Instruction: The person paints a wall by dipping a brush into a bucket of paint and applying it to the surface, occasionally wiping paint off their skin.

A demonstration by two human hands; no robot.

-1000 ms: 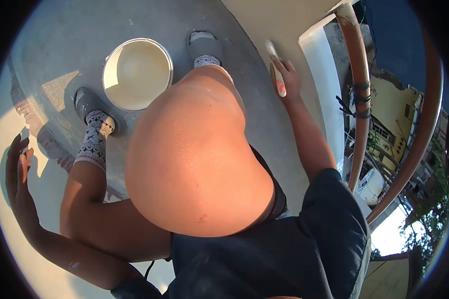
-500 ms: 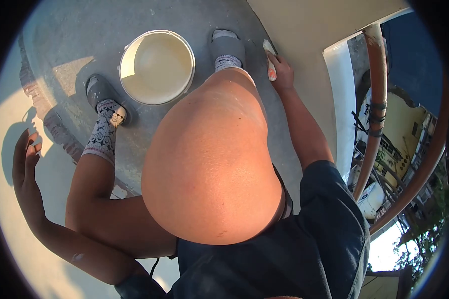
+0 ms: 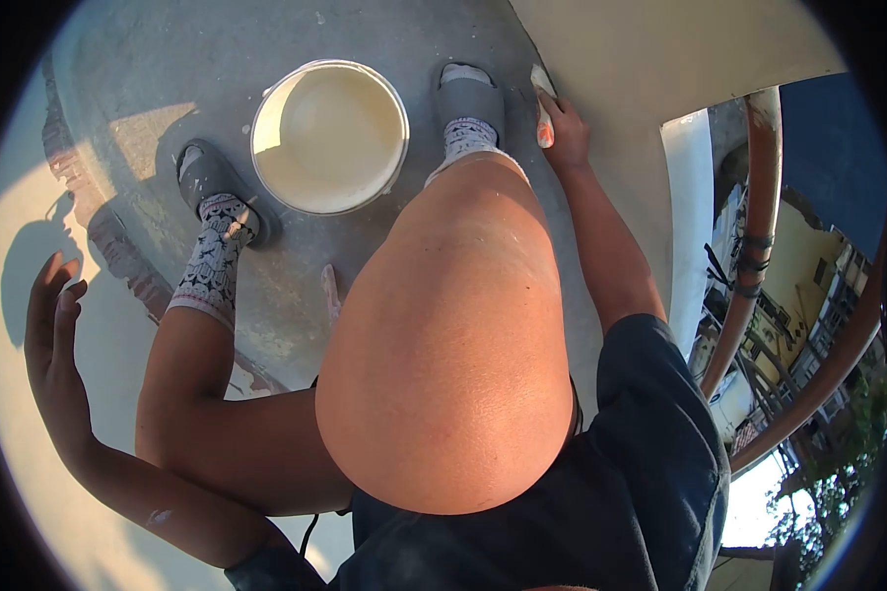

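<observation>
My right hand (image 3: 568, 138) is closed around a paintbrush (image 3: 545, 126) with an orange and white, paint-smeared handle. The brush's pale end points up and away, right at the line where the grey floor meets the cream wall (image 3: 621, 89). Raised at the far left, my left hand (image 3: 57, 345) holds nothing, its fingers bent and apart, with its shadow on the pale surface beside it. A round white bucket (image 3: 330, 138) with cream paint in it stands on the floor between my feet.
My bent knee (image 3: 453, 364) fills the middle. Beside it on the floor (image 3: 296, 295) lies a slim pinkish-white object (image 3: 331, 291), partly hidden. Rust-coloured pipe rails (image 3: 756, 197) run along the right, with buildings beyond. A rough, broken strip (image 3: 118, 246) crosses the left side.
The view has shifted slightly, so the bucket and feet appear further right. The slim object beside my knee has come into sight. My right hand still grips the brush by the wall.
</observation>
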